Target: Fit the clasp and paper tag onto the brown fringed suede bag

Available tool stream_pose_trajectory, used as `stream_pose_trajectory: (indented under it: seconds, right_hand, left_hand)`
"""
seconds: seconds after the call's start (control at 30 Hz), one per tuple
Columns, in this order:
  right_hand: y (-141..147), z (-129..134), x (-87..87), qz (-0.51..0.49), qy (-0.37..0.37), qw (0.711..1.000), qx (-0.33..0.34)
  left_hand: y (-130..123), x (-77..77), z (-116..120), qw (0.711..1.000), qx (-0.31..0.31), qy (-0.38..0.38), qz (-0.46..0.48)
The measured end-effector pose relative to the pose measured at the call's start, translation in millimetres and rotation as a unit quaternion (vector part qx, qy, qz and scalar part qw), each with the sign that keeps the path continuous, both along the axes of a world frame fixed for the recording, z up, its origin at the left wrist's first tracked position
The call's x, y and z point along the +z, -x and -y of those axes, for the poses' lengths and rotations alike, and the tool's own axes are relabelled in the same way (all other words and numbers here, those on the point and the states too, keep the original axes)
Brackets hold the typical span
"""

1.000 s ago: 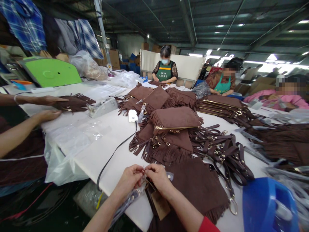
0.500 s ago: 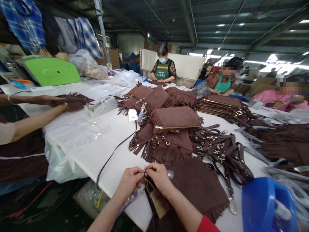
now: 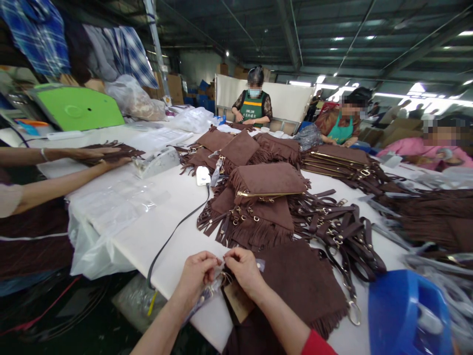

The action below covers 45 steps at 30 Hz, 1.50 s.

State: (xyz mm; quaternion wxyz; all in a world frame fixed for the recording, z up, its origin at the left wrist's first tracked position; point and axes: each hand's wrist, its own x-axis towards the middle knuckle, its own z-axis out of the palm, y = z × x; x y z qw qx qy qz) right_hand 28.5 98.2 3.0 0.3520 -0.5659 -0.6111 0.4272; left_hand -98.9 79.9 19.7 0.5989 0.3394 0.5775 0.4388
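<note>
My left hand [image 3: 200, 272] and my right hand [image 3: 244, 268] are close together over the table's near edge, fingertips pinched and nearly touching. A brown paper hang tag [image 3: 239, 301] dangles beneath my right hand, and a thin cord seems to run up from it to those fingertips. What my left fingers pinch is too small to make out. Clear plastic wrapping [image 3: 211, 292] hangs below my left hand, partly hidden by it. Under my right forearm lies a dark brown fringed suede bag [image 3: 299, 278], with a metal clasp [image 3: 354, 313] by its right corner.
Fringed bags [image 3: 268, 178] are piled ahead, beside a heap of brown straps [image 3: 332, 227]. A blue plastic container [image 3: 393, 310] stands at right. A white device [image 3: 203, 175] has a black cord. At left, a co-worker's hands [image 3: 98, 155] press on brown fringed material. Other people work beyond.
My fingertips have shifted slightly, and the left fingers have drawn a little away from the right. The hang tag has swung slightly left. The co-worker's hands at left now lie flatter on the brown material.
</note>
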Motion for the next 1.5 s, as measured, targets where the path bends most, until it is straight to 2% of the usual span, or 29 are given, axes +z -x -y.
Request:
stream_pose_trajectory:
  seconds: [0.1, 0.23, 0.3, 0.4, 0.47, 0.57, 0.7, 0.8, 0.9, 1.0, 1.13, 1.23, 1.4, 1.5]
  right_hand:
    - [-9, 11, 10.9, 0.055, -0.028, 0.998, 0.033]
    - [-21, 39, 21.9, 0.233, -0.067, 0.966, 0.091]
    - [-22, 50, 22.2, 0.288, -0.048, 0.952, 0.087]
    - [-19, 54, 18.4, 0.305, 0.004, 0.950, 0.068]
    - [-18, 49, 16.1, 0.259, 0.043, 0.963, 0.059]
    - [-22, 37, 16.1, 0.107, 0.103, 0.989, 0.011]
    - [-29, 26, 21.6, -0.006, 0.148, 0.988, -0.041]
    - [-28, 28, 26.1, -0.071, 0.212, 0.974, -0.036]
    - [-22, 36, 27.1, -0.139, 0.299, 0.944, -0.011]
    - [-14, 47, 22.6, -0.216, 0.353, 0.910, -0.001]
    - [-2, 57, 12.5, -0.340, 0.361, 0.868, -0.039]
    - [4, 60, 6.5, -0.372, 0.344, 0.859, -0.073]
    - [6, 61, 1.6, -0.376, 0.334, 0.857, -0.112]
    - [10, 62, 3.4, -0.390, 0.330, 0.852, -0.111]
  left_hand:
    - [1, 4.1, -2, 0.996, 0.009, 0.004, 0.092]
    - [4, 4.1, -3, 0.984, -0.003, 0.023, 0.178]
    - [7, 3.6, -2, 0.977, -0.015, 0.036, 0.210]
    - [13, 5.3, 0, 0.968, -0.021, 0.043, 0.247]
    - [20, 7.6, 2, 0.964, -0.018, 0.039, 0.262]
    - [29, 9.2, 7, 0.962, -0.011, 0.030, 0.271]
    - [32, 3.9, 17, 0.970, -0.019, 0.033, 0.241]
    - [28, -1.8, 26, 0.983, -0.045, 0.041, 0.176]
    - [23, -4.0, 34, 0.987, -0.071, 0.040, 0.139]
    - [19, -0.8, 45, 0.988, -0.121, 0.040, 0.083]
    - [16, 7.3, 60, 0.985, -0.169, 0.024, 0.007]
    - [15, 6.7, 68, 0.984, -0.172, 0.017, -0.035]
    - [12, -5.9, 74, 0.980, -0.184, 0.013, -0.071]
    - [7, -7.2, 78, 0.984, -0.157, -0.003, -0.082]
